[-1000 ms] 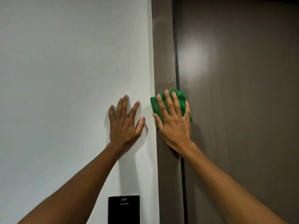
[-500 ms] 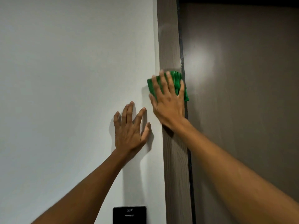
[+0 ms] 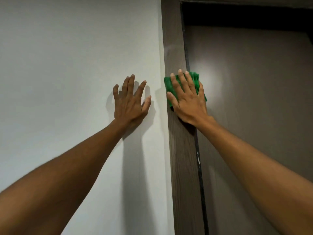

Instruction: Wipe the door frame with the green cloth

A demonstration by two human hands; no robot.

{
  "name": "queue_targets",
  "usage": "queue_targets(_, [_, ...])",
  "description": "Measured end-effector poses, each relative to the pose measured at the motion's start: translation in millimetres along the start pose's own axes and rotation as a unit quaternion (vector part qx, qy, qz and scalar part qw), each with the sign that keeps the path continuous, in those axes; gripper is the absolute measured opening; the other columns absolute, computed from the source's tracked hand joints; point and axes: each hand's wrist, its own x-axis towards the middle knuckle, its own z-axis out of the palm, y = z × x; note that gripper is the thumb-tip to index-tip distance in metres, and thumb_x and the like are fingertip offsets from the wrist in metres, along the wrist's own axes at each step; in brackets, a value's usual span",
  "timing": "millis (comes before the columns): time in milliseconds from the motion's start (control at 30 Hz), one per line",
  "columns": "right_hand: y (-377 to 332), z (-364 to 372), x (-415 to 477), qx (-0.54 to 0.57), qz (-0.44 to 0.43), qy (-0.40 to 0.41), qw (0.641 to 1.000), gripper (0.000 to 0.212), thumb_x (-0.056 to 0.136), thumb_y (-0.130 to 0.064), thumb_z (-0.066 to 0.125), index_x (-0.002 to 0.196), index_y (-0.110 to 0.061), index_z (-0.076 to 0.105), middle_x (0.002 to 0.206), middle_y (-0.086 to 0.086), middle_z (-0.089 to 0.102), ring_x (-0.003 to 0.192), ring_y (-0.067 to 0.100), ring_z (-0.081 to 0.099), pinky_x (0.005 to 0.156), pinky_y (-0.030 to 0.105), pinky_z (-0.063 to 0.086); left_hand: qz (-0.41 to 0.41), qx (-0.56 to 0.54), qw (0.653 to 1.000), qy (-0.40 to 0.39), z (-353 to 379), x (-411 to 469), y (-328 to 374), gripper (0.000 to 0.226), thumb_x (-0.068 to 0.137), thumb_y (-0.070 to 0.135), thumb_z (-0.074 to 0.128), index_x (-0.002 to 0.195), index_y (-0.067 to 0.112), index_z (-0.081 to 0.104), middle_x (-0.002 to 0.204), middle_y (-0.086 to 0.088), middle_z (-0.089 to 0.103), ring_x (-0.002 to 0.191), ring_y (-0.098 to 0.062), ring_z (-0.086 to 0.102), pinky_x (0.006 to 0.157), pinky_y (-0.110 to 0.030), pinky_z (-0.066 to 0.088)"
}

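Note:
A dark brown wood-grain door frame (image 3: 183,167) runs vertically between the white wall and the brown door. My right hand (image 3: 188,100) lies flat on a folded green cloth (image 3: 169,83), pressing it against the frame at about mid-height of the view; the cloth sticks out past my fingers on the left and on the right edge. My left hand (image 3: 130,102) rests on the white wall just left of the frame, fingers spread, holding nothing.
The white wall (image 3: 67,73) fills the left half. The brown door (image 3: 254,99) stands shut on the right, with a glare spot beside the cloth. The top of the frame (image 3: 245,0) crosses the upper right corner above a dark gap.
My view has tilted upward: the frame's top has come into view and the black wall panel has dropped out of sight. My right hand with the cloth has slid higher up the frame; my left hand has also moved up.

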Motion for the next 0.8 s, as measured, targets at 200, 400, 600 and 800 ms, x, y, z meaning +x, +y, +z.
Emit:
queue_targets(200, [5.2,-11.9,49.4,0.003,0.101,0.040,0.994,0.062,0.102,-0.046,0.024,0.155,-0.023,0.002,0.164,0.006,-0.005,0.151,0.023,-0.007,0.118,0.059,-0.002,0.013,-0.023,0.999,-0.024,6.8,21.9,19.0,0.066,0.096,0.058,0.017,0.155,0.030,0.015,0.166,-0.008,0.004,0.153,-0.024,0.001,0.121,-0.054,-0.001])
queue_targets(400, [9.9,-14.3,98.7,-0.037,0.015,0.051,0.998,0.064,0.101,-0.051,0.022,0.154,-0.023,0.000,0.164,0.007,-0.006,0.151,0.024,-0.006,0.118,0.057,-0.003,0.023,-0.025,0.999,-0.002,9.3,40.3,15.0,0.067,0.094,0.061,0.014,0.155,0.032,0.015,0.166,-0.005,0.005,0.153,-0.023,0.002,0.122,-0.052,-0.002])
queue_targets(600, [5.1,-20.7,145.4,0.019,0.157,0.058,0.986,0.070,0.101,-0.048,0.023,0.154,-0.011,-0.003,0.164,0.008,-0.006,0.151,0.024,-0.009,0.120,0.058,-0.002,0.000,-0.035,0.999,0.008,21.3,19.0,18.3,0.067,0.094,0.062,0.017,0.154,0.033,0.018,0.166,-0.005,0.007,0.153,-0.024,0.003,0.122,-0.050,-0.001])
queue_targets(800, [-8.2,-14.0,147.3,-0.036,0.002,0.058,0.998,0.065,0.101,-0.047,0.023,0.155,-0.017,0.005,0.165,0.005,0.001,0.151,0.022,-0.002,0.119,0.057,-0.001,-0.003,-0.020,0.998,0.057,13.4,44.2,-3.5,0.065,0.094,0.058,0.023,0.153,0.030,0.024,0.165,-0.006,0.012,0.153,-0.025,0.008,0.122,-0.050,0.002])
